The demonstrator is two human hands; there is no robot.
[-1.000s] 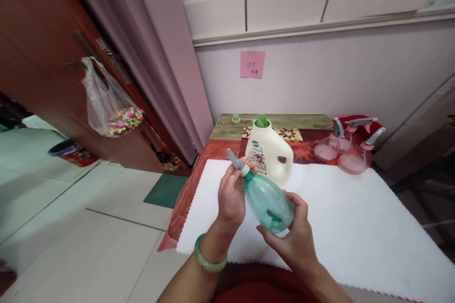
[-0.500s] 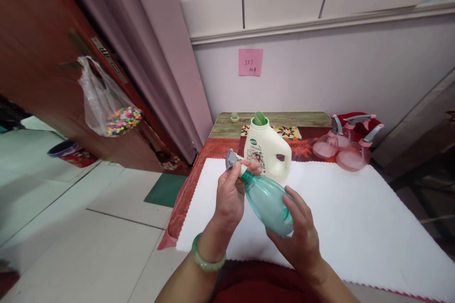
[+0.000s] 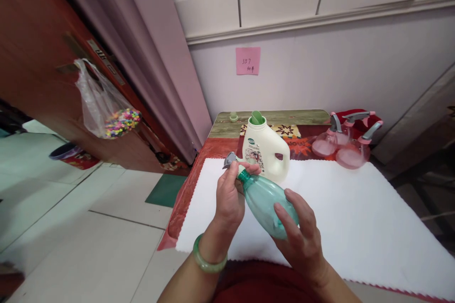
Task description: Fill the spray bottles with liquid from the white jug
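I hold a teal see-through spray bottle [image 3: 263, 197] tilted over the near edge of the table. My left hand [image 3: 231, 196], with a green bangle on the wrist, pinches the grey spray head [image 3: 231, 160] at the bottle's neck. My right hand [image 3: 297, 233] wraps round the bottle's round base from below. Just behind the bottle stands a white detergent jug [image 3: 265, 149] with a green spout.
A white cloth [image 3: 355, 218] covers the table. Pink spray bottles [image 3: 341, 144] stand at the back right. A small green cap [image 3: 233, 116] lies at the back left. On the left, a plastic bag of coloured beads [image 3: 106, 111] hangs from a wooden door.
The right hand has turned over the bottle's base, with the fingers now on top. The grey spray head has rotated under the left fingers. The view has shifted slightly.
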